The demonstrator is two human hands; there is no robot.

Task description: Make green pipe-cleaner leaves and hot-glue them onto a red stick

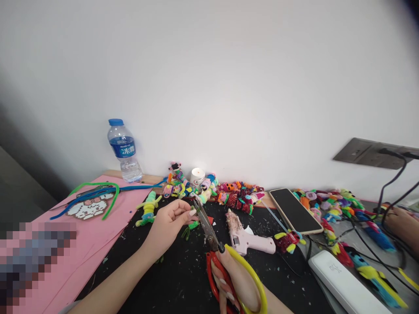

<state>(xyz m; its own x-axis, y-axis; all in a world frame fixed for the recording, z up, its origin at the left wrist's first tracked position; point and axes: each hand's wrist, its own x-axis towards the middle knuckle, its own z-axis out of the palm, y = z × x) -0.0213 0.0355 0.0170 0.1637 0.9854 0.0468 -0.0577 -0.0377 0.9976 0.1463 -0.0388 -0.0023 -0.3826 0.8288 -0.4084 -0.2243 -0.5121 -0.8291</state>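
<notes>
My left hand (170, 222) pinches a small green pipe cleaner piece (195, 209) between thumb and fingertips; most of it is hidden. In my right hand (234, 272) is a pair of scissors (206, 224) with one yellow and one red handle. Their blades point away from me and reach the fingertips of my left hand. More green pipe cleaner bits (190, 229) lie on the black mat (176, 270) just below. A pale pink glue gun (252, 241) rests on its side right of the blades. Left of my left hand lies a yellow-green pipe cleaner figure (149, 208).
Fuzzy colourful figures (235, 195) line the wall beside a white paper cup (197, 176). A water bottle (124, 150) and blue pipe cleaners (131, 188) are at left. A phone (296, 211), a white power bank (347, 283), cables and another person's hand (397, 220) are at right.
</notes>
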